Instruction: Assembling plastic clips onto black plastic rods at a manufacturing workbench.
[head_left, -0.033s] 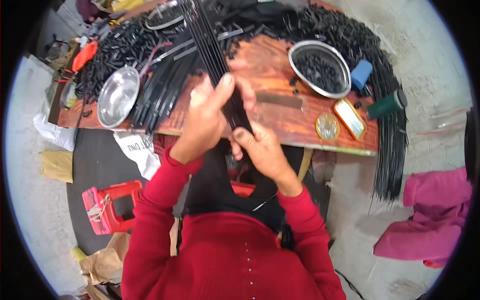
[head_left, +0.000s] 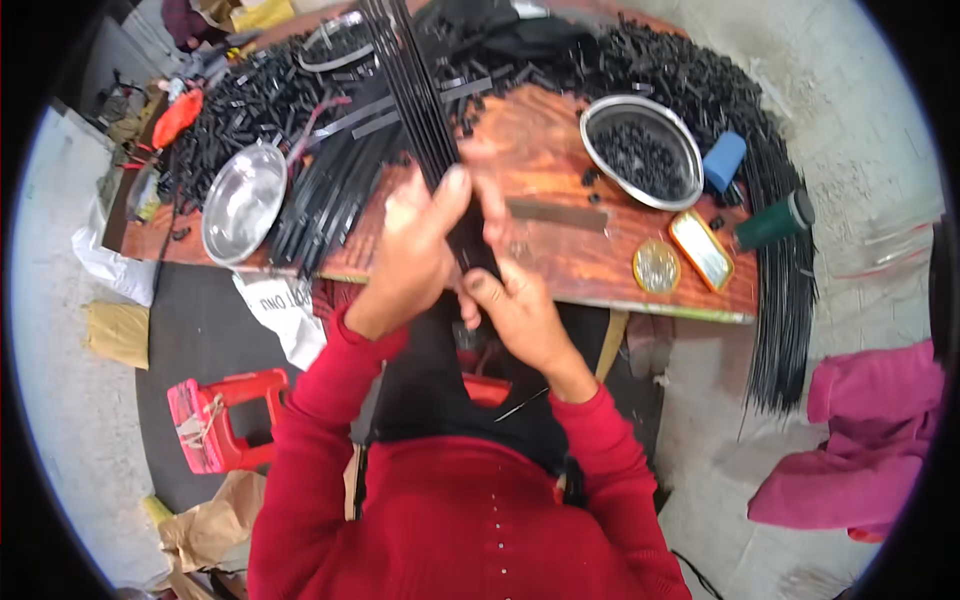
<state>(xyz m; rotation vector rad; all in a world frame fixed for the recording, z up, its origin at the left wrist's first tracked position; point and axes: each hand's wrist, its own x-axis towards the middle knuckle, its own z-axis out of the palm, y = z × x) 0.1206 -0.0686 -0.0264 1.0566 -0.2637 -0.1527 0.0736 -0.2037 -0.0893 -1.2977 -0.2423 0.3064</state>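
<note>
Rods [head_left: 425,110], thin and black, run as a bundle from your hands across the desk [head_left: 560,250]; your left hand [head_left: 415,250] and right hand [head_left: 515,305] both have fingers closed around it.

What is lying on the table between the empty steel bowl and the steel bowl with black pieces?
In the head view, between the empty bowl and the filled bowl lie loose black rods, and both hands hold a rod bundle.

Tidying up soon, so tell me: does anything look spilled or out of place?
A few small black pieces lie loose on the wooden table beside the steel bowl, and long black rods hang over its right edge.
</note>
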